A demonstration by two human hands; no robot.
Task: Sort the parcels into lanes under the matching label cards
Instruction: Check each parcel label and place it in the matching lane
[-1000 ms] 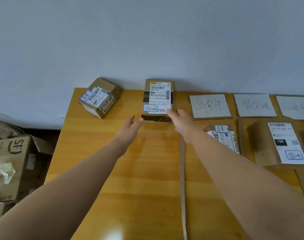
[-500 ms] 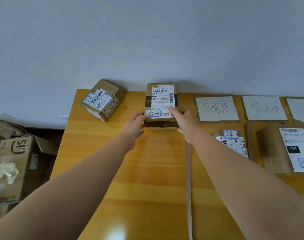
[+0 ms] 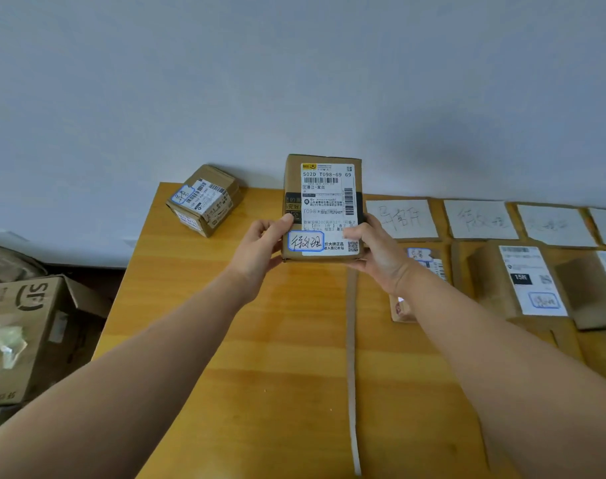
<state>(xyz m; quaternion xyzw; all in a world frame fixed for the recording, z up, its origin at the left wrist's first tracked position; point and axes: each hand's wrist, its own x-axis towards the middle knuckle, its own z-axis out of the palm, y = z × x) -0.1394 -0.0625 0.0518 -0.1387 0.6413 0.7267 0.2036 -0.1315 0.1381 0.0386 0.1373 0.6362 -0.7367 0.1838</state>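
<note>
A brown parcel with a white shipping label and a blue-framed handwritten sticker is held up above the wooden table. My left hand grips its left edge and my right hand grips its right edge. A second small parcel sits at the table's far left corner. Several white handwritten label cards lie along the far edge, the nearest just right of the held parcel. Under that card a parcel lies partly hidden by my right arm. A larger parcel lies under the second card.
A thin cardboard strip runs toward me down the table, marking a lane edge. Another parcel lies at the far right. An open carton with crumpled plastic stands on the floor to the left. A plain wall rises behind the table.
Both hands reached the middle parcel, closed on its sides and lifted it off the table, tilting its label toward the camera.
</note>
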